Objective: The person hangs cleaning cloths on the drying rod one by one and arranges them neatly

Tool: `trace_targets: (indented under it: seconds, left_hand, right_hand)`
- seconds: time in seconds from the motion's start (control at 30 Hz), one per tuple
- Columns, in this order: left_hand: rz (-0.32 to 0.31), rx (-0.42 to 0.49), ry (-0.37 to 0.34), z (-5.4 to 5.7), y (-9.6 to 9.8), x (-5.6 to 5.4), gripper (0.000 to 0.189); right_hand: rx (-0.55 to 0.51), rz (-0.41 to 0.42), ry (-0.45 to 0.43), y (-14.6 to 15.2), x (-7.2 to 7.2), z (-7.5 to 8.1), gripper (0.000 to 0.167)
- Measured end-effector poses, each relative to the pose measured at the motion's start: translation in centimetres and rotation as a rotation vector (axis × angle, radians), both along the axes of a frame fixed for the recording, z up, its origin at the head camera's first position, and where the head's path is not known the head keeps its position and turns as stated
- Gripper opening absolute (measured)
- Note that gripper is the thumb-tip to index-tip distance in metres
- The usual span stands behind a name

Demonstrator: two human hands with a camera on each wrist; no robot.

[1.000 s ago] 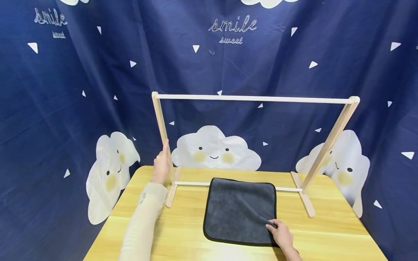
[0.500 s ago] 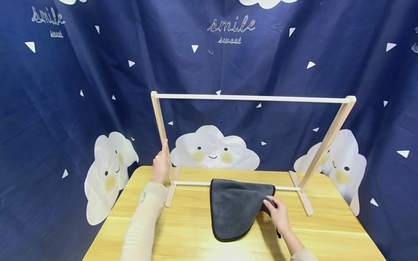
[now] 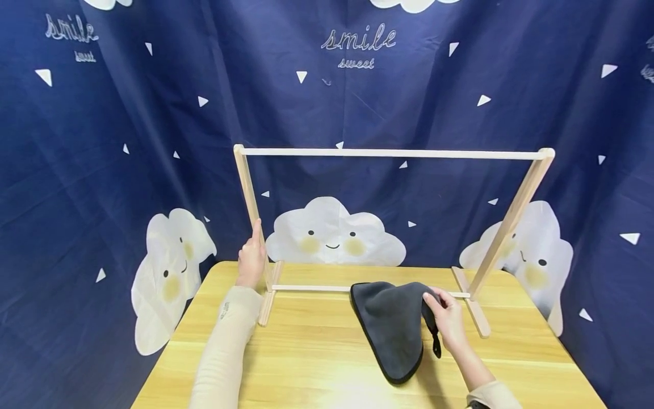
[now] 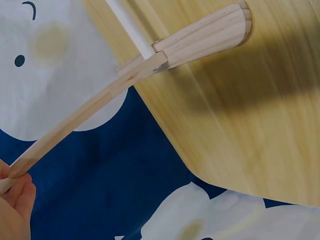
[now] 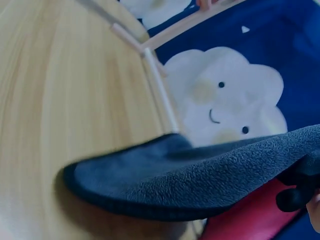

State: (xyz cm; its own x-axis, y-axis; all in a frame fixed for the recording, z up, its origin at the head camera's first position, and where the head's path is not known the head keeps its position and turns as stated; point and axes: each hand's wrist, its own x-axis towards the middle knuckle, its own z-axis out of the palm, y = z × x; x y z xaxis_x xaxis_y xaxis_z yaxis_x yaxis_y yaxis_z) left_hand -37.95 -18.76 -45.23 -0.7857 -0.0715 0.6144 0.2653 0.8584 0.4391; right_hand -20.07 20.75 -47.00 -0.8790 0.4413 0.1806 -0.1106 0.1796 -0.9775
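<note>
A wooden drying rack with a white top bar [image 3: 388, 153] stands on the table. My left hand [image 3: 252, 261] grips its left upright [image 3: 247, 187], one finger pointing up along the wood. In the left wrist view, the fingers [image 4: 22, 197] curl round that upright. My right hand [image 3: 447, 318] pinches the corner of a dark grey towel [image 3: 390, 324] with black edging, right of centre. The towel is partly lifted and folded, its lower end hanging near the tabletop. A small black loop [image 3: 436, 345] dangles below the pinched corner. In the right wrist view the towel's fuzzy side [image 5: 210, 175] shows.
The wooden table [image 3: 301, 363] has rounded far corners. The rack's low white bar [image 3: 311, 288] runs behind the towel between two feet, the right foot [image 3: 475, 312] nearest my right hand. A blue curtain [image 3: 388, 102] with clouds surrounds the table. Red material [image 5: 250, 215] shows beneath the towel.
My right hand has lifted the towel's near right corner off the table and carried it away from me, slightly right. The flat towel is now folded and bunched. My left hand stays on the upright.
</note>
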Motion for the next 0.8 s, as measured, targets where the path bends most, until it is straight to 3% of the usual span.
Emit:
trace_targets:
  seconds: [0.13,0.4,0.8]
  left_hand:
    - [0.001,-0.007,0.03,0.0,-0.1,0.1,0.067]
    - [-0.02,-0.003,0.001,-0.1,-0.1,0.1,0.069]
    - [-0.032,0.004,-0.066,0.2,-0.1,0.2,0.071]
  right_hand:
    - [-0.056,0.042,0.049,0.2,0.5,1.9,0.01]
    - [-0.283,0.087,0.193,0.6,1.2,5.8,0.025]
    - [-0.358,0.039,0.307,1.5,1.2,9.8,0.024]
